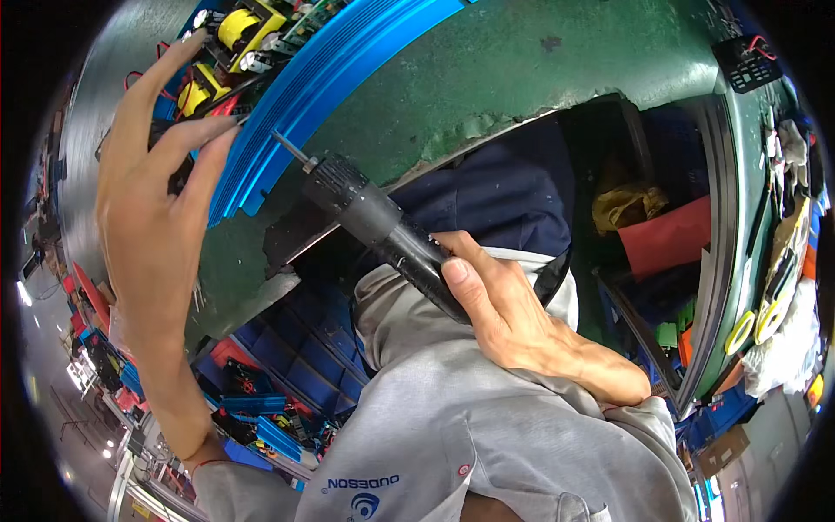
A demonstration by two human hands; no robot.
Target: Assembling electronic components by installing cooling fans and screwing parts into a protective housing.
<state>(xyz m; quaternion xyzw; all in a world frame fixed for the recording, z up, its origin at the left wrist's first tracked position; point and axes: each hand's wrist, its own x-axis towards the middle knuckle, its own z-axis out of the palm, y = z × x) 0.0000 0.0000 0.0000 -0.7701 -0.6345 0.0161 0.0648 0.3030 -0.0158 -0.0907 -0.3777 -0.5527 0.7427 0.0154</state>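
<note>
Head view shows me the right hand (pixel 509 309) wrapped firmly around a black electric screwdriver (pixel 383 230), thumb laid along its ribbed barrel, the steel bit (pixel 291 150) angled toward ten o'clock and meeting the lower edge of a blue finned aluminium housing (pixel 322 83). That housing lies on the green bench (pixel 522 61) at about eleven o'clock, with a circuit board (pixel 235 43) of yellow-wound coils and small cylindrical capacitors seated inside it. My left hand (pixel 152 200) is spread wide, holding nothing, fingertips resting on the housing's ribbed edge and the board to steady them. I judge the step in hand to be driving a screw at the housing's rim; the screw itself is too small to see. The next move, as I read it, calls for keeping the bit square and the housing braced. The bench surface is worn and scuffed, its edge chipped; the fins are smooth and evenly ridged.
</note>
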